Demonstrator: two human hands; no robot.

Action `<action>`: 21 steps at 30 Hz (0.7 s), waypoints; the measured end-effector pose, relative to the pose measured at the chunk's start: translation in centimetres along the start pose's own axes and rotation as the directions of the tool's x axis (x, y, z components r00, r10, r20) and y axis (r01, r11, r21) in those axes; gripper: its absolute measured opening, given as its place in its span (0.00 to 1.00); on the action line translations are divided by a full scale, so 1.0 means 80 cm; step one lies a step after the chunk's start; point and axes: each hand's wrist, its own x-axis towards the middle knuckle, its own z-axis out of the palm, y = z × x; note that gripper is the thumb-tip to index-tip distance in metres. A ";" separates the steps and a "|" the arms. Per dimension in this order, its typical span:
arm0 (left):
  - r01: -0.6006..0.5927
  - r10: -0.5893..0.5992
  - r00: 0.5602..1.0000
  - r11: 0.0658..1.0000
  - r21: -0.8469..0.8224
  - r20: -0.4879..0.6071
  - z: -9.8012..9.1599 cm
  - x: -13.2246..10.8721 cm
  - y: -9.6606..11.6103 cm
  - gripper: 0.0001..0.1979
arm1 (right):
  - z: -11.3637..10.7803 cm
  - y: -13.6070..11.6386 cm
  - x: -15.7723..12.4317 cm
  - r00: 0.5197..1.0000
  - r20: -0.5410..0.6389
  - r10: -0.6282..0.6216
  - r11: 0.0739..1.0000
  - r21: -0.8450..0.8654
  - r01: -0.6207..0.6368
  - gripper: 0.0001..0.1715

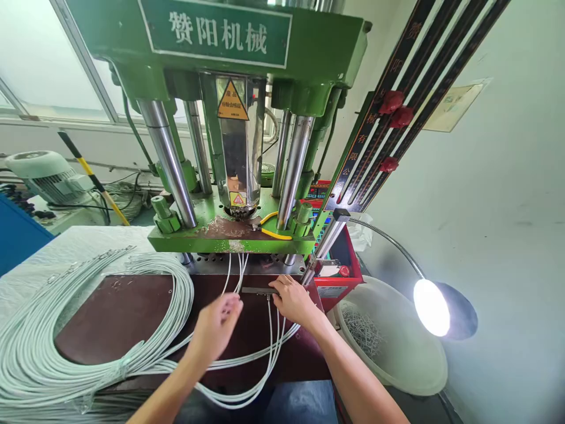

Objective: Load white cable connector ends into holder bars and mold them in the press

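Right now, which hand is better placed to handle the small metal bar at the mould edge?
Right hand: its fingers already rest on the metal bar. The left hand sits lower, over the white cables.

— What is seen of the work surface?
— A dark brown board (132, 312) is laid on a bench covered with clear plastic sheet (62, 247).

— And what is laid on it?
— A large coil of white cables (39, 353) is spread over the left side. Several cable ends (269, 347) are looped across the near middle. A thin metal bar (258, 290) is set at the far edge.
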 end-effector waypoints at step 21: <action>0.437 -0.203 0.848 0.791 -0.429 0.490 0.013 0.165 0.012 0.07 | 0.008 0.012 0.001 0.993 -0.121 0.003 0.989 0.145 0.015 0.19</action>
